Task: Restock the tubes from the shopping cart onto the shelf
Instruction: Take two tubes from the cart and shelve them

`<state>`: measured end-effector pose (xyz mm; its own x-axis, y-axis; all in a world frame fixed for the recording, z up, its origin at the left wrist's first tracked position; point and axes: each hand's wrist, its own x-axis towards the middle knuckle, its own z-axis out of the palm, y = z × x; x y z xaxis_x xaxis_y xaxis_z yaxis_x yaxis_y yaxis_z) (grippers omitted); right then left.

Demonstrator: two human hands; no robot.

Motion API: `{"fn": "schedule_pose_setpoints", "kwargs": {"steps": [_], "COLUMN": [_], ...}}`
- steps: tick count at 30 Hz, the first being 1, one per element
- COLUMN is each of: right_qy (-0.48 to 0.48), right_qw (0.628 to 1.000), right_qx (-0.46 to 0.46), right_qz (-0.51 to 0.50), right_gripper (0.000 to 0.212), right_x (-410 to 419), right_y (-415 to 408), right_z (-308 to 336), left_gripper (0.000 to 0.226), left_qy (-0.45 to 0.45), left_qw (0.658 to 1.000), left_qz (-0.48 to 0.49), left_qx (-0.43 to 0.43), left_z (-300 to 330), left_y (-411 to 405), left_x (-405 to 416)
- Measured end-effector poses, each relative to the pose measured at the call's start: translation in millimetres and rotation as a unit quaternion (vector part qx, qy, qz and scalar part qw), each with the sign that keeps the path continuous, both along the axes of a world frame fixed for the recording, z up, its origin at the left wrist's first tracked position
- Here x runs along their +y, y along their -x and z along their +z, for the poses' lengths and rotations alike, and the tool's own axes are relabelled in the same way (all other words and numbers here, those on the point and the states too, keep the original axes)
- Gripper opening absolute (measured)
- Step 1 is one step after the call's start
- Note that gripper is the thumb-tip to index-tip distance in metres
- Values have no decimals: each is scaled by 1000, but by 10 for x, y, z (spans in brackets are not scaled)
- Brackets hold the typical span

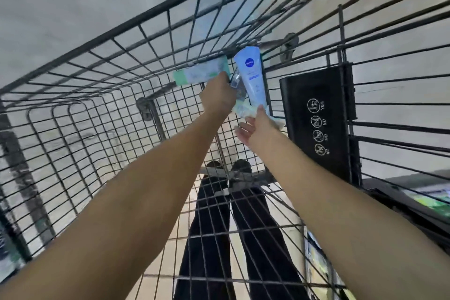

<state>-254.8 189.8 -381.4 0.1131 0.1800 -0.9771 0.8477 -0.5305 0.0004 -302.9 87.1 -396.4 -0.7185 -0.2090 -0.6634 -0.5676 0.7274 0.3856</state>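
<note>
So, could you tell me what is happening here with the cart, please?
A person is reaching both hands deep into a wire shopping cart to gather tubes. The left hand grips a green-capped tube and seems to hold another small item against it. The right hand holds the lower end of a pale blue tube, with more pale packaging bunched at its fingers. Nothing has left the cart yet; the shelf itself is not clearly in view.
</note>
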Motion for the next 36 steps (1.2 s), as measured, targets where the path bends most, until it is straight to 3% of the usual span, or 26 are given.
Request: {"fn": "schedule_pose_setpoints", "kwargs": {"steps": [10,14,18,21,23,26,29,32,36], "right_qy": [-18,-27,-15,-16,-12,-7,-17,-13,13], "right_qw": [999,999,993,989,990,990,989,982,963], "right_qx": [-15,20,63,82,96,118,144,183,237], "right_qz": [36,-14,-103,-119,-107,-80,-31,46,127], "right_gripper": [41,37,18,26,25,27,20,30,20], "right_x": [-5,-99,-155,-123,-74,19,107,188,273], "right_y": [-218,-425,-479,-534,-598,-704,-792,-870,-884], "right_z": [104,112,112,147,210,358,548,787,1272], "left_gripper": [20,21,22,37,48,25,27,25,34], "left_qy": [-12,-54,-81,-144,-215,-262,-297,-323,-335], "left_qw": [998,994,992,981,965,948,925,915,920], "left_qz": [50,61,95,129,152,182,235,233,184], "left_qx": [32,68,28,14,12,-3,-44,-71,-85], "left_z": [95,227,363,453,509,679,982,1332,1801], "left_y": [-99,-185,-283,-384,-489,-600,-646,-716,-819], "left_x": [-66,-132,-226,-302,-375,-442,-463,-526,-625]}}
